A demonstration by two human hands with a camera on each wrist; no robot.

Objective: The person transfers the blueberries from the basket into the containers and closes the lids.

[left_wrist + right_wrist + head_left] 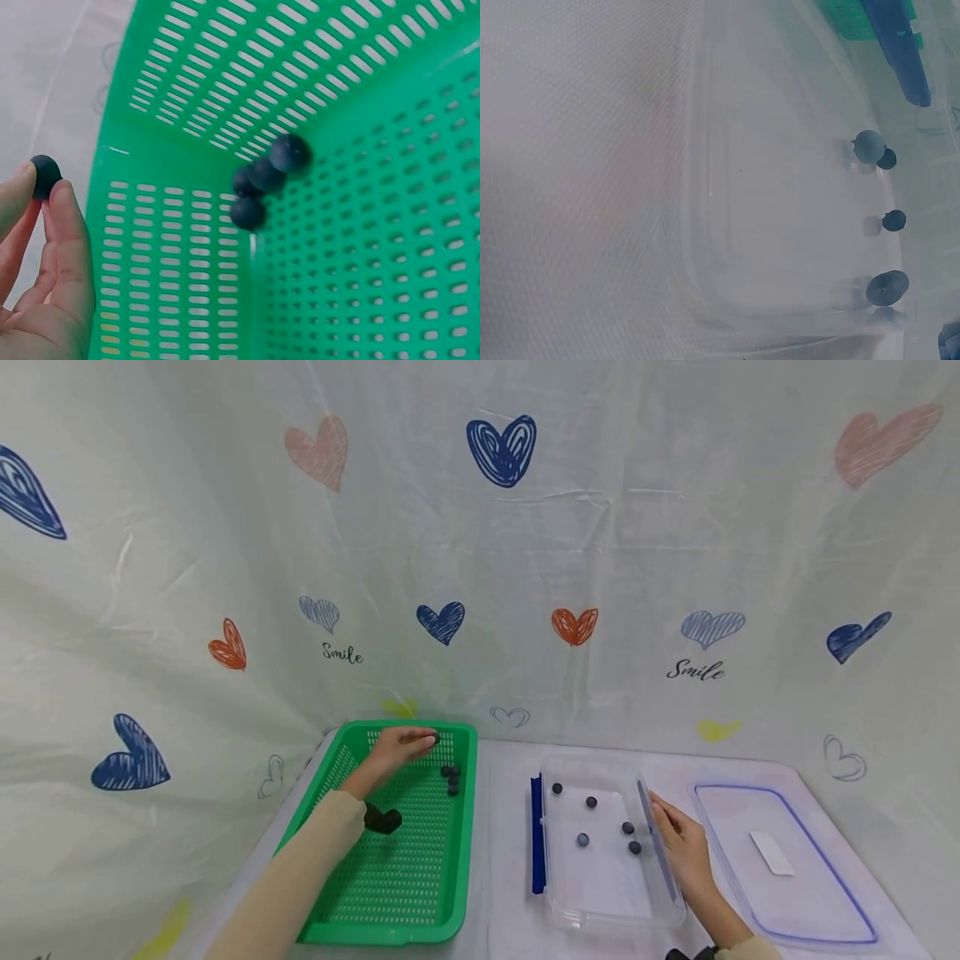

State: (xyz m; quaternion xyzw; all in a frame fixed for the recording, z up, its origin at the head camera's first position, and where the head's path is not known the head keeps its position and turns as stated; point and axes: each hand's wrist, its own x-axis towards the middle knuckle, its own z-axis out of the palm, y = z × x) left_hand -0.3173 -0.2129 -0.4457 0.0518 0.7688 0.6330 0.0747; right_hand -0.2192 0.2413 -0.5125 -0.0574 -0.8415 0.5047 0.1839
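My left hand (pixel 397 747) is over the far part of the green basket (pixel 469 827), pinching a blueberry (pixel 46 177) between thumb and fingertips. Several more blueberries (pixel 259 174) sit clustered in a corner of that basket. My right hand (pixel 684 852) grips the raised right side flap of a clear plastic box (pixel 600 920), but does not show in the right wrist view. Spread over the box floor are several blueberries (pixel 591 802), one of them paler (pixel 582 840). Along the box's left side runs a blue flap (pixel 537 835).
To the right of the box, a clear lid with a blue rim (pixel 783 792) lies flat on the white-covered table (pixel 508 860); a white label (pixel 772 853) is on it. A curtain with heart prints (pixel 517 552) hangs behind and at the left.
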